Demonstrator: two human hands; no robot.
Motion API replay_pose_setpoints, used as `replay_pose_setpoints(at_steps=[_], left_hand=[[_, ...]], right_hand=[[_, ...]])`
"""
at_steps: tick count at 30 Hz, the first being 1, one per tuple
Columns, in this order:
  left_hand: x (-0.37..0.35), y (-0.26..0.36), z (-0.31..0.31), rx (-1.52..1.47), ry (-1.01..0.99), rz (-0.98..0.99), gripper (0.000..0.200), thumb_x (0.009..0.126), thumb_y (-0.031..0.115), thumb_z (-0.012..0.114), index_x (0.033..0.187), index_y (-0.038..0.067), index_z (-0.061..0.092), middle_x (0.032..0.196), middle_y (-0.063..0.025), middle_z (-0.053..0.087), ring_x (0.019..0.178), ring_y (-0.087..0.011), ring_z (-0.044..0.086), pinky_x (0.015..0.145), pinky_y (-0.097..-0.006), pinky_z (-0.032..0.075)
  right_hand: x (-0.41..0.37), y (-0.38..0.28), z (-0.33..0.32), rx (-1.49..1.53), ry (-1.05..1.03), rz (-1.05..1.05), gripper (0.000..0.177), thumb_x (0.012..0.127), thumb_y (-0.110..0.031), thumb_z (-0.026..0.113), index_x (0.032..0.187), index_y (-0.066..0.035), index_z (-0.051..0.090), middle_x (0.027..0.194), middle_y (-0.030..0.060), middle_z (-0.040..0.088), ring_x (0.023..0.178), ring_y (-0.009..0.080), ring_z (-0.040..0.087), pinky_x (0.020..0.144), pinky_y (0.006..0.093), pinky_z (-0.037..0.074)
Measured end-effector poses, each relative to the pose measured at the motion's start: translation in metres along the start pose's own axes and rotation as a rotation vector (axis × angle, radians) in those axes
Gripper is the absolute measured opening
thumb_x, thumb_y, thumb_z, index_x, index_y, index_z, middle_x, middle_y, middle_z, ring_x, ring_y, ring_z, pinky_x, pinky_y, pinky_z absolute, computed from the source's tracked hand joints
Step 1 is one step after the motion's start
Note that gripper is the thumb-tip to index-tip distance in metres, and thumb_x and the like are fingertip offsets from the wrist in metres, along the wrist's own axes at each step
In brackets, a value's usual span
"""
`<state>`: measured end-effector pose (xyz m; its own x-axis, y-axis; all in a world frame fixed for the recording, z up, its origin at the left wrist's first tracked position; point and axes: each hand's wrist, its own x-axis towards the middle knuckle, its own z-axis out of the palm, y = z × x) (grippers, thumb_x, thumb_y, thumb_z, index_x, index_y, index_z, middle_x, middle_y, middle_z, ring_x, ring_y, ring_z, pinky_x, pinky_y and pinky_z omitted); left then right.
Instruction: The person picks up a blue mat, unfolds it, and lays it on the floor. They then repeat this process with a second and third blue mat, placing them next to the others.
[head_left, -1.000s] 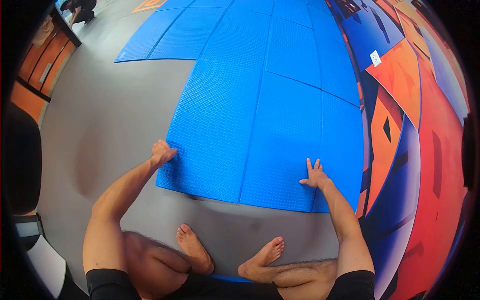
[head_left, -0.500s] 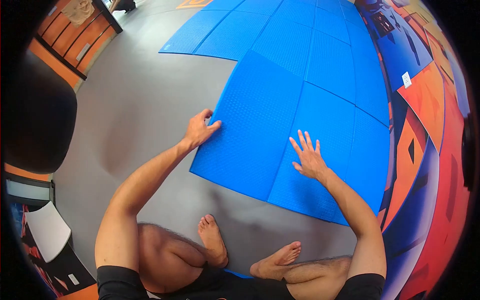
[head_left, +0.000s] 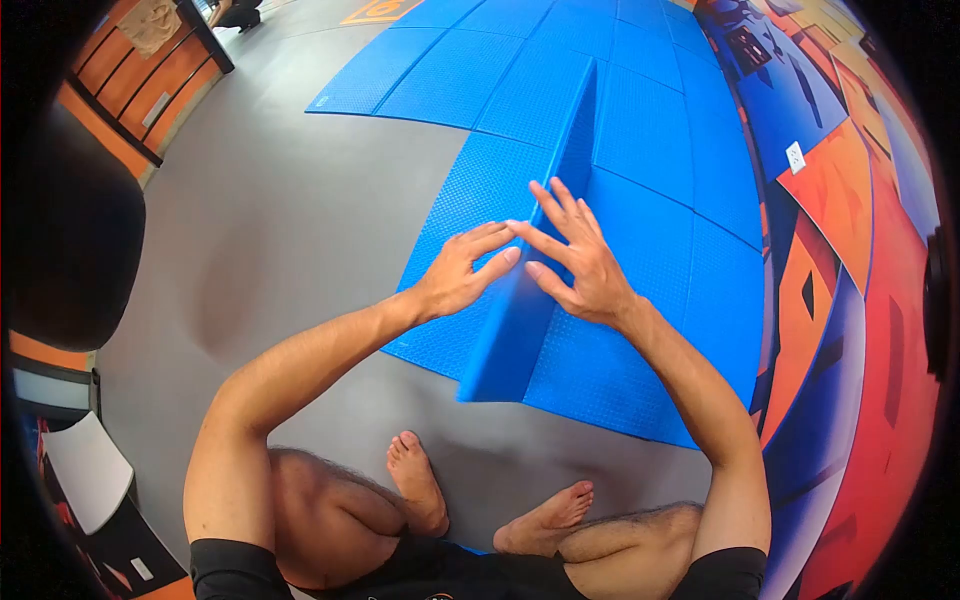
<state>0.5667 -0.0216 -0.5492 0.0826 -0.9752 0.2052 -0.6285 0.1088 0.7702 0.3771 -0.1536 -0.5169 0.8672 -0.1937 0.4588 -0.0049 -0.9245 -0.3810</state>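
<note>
A blue textured foam floor mat (head_left: 640,360) lies before me, creased into panels. One panel (head_left: 500,340) is raised on edge and runs away from me, with another blue layer (head_left: 440,330) flat on its left. At the raised panel's upper edge, my left hand (head_left: 465,272) has stretched fingers and the thumb apart, the fingertips at the edge. My right hand (head_left: 585,268) is spread over the same edge from the right, fingers apart. Both hands nearly meet there. Neither visibly wraps round the panel; exact contact is hard to tell.
My bare feet (head_left: 415,480) rest on the grey floor (head_left: 280,220). A colourful printed wall (head_left: 850,300) curves along the right. On the left are a dark rounded object (head_left: 75,230) and an orange slatted panel (head_left: 140,70). A person crouches (head_left: 238,14) at the far upper left.
The left panel has swung up from lying flat to standing on edge. My left hand has moved right with its edge, and my right hand has come up and left to meet it.
</note>
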Motion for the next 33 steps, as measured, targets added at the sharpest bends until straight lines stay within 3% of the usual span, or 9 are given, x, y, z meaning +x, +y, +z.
replay_pose_setpoints(at_steps=[2, 5, 8, 10, 14, 19, 23, 27, 33], left_hand=[[0.005, 0.002, 0.009, -0.010, -0.100, -0.012, 0.052, 0.106, 0.041, 0.039, 0.150, 0.013, 0.043, 0.154, -0.0103, 0.044, 0.143, -0.0370, 0.037, 0.118, -0.0474, 0.029], [0.007, 0.006, 0.014, -0.265, -0.202, -0.081, 0.055, 0.106, 0.044, 0.037, 0.152, 0.014, 0.040, 0.155, -0.0120, 0.042, 0.146, -0.0363, 0.033, 0.118, -0.0516, 0.026], [0.006, -0.035, 0.028, -0.005, -0.278, 0.041, 0.058, 0.104, 0.050, 0.038, 0.154, 0.019, 0.038, 0.156, -0.0158, 0.040, 0.146, -0.0388, 0.031, 0.117, -0.0590, 0.025], [0.000, -0.047, 0.032, 0.185, -0.396, -0.007, 0.062, 0.102, 0.055, 0.039, 0.156, 0.024, 0.033, 0.157, -0.0179, 0.036, 0.146, -0.0423, 0.030, 0.115, -0.0647, 0.024], [-0.017, -0.071, 0.038, 0.563, -0.649, 0.008, 0.072, 0.097, 0.064, 0.042, 0.159, 0.032, 0.023, 0.161, -0.0195, 0.027, 0.146, -0.0483, 0.026, 0.112, -0.0715, 0.023], [-0.043, -0.124, 0.054, 0.675, -0.831, -0.143, 0.081, 0.095, 0.068, 0.043, 0.160, 0.029, 0.016, 0.165, -0.0184, 0.012, 0.151, -0.0457, 0.011, 0.112, -0.0725, 0.023], [-0.065, -0.154, 0.060, 0.766, -0.963, -0.180, 0.085, 0.094, 0.068, 0.044, 0.161, 0.025, 0.012, 0.167, -0.0169, 0.003, 0.152, -0.0442, 0.004, 0.112, -0.0715, 0.024], [-0.078, -0.163, 0.054, 0.934, -0.930, 0.013, 0.092, 0.092, 0.071, 0.046, 0.161, 0.022, 0.009, 0.166, -0.0202, 0.001, 0.151, -0.0458, 0.006, 0.112, -0.0676, 0.028], [-0.098, -0.174, 0.028, 0.964, -0.899, 0.000, 0.101, 0.087, 0.077, 0.048, 0.161, 0.017, 0.013, 0.164, -0.0250, 0.005, 0.150, -0.0490, 0.011, 0.113, -0.0664, 0.027]], right_hand=[[-0.002, 0.001, -0.001, 0.038, -0.056, 0.026, 0.043, 0.092, -0.028, 0.065, 0.135, -0.022, 0.061, 0.160, 0.0140, 0.033, 0.149, 0.0427, 0.022, 0.111, 0.0705, 0.024], [-0.007, 0.005, -0.007, 0.075, -0.022, -0.004, 0.033, 0.092, -0.032, 0.065, 0.121, -0.015, 0.067, 0.152, 0.0160, 0.044, 0.148, 0.0429, 0.026, 0.111, 0.0664, 0.030], [-0.011, 0.001, -0.016, 0.078, -0.007, -0.008, 0.026, 0.089, -0.027, 0.066, 0.110, -0.011, 0.069, 0.145, 0.0173, 0.050, 0.146, 0.0426, 0.030, 0.112, 0.0619, 0.032], [-0.015, 0.003, -0.018, 0.090, -0.004, -0.010, 0.021, 0.087, -0.021, 0.064, 0.103, -0.009, 0.069, 0.141, 0.0178, 0.053, 0.144, 0.0420, 0.033, 0.113, 0.0588, 0.033], [-0.022, 0.001, -0.019, 0.091, -0.096, -0.001, 0.018, 0.085, -0.016, 0.060, 0.100, -0.008, 0.067, 0.143, 0.0174, 0.051, 0.143, 0.0407, 0.034, 0.113, 0.0635, 0.028], [-0.025, -0.016, -0.022, -0.021, -0.049, 0.066, 0.021, 0.090, -0.023, 0.062, 0.106, -0.011, 0.068, 0.147, 0.0151, 0.047, 0.144, 0.0397, 0.031, 0.112, 0.0717, 0.020], [-0.028, -0.015, -0.024, 0.017, -0.062, 0.084, 0.028, 0.089, -0.035, 0.067, 0.108, -0.016, 0.068, 0.146, 0.0130, 0.048, 0.144, 0.0385, 0.031, 0.114, 0.0708, 0.016], [-0.032, -0.008, -0.024, 0.009, -0.064, 0.081, 0.026, 0.085, -0.035, 0.070, 0.102, -0.016, 0.069, 0.140, 0.0104, 0.054, 0.142, 0.0372, 0.035, 0.115, 0.0692, 0.017], [-0.036, -0.002, -0.016, 0.047, -0.015, 0.043, 0.019, 0.079, -0.032, 0.072, 0.088, -0.015, 0.070, 0.129, 0.0083, 0.061, 0.135, 0.0358, 0.042, 0.114, 0.0673, 0.022]])
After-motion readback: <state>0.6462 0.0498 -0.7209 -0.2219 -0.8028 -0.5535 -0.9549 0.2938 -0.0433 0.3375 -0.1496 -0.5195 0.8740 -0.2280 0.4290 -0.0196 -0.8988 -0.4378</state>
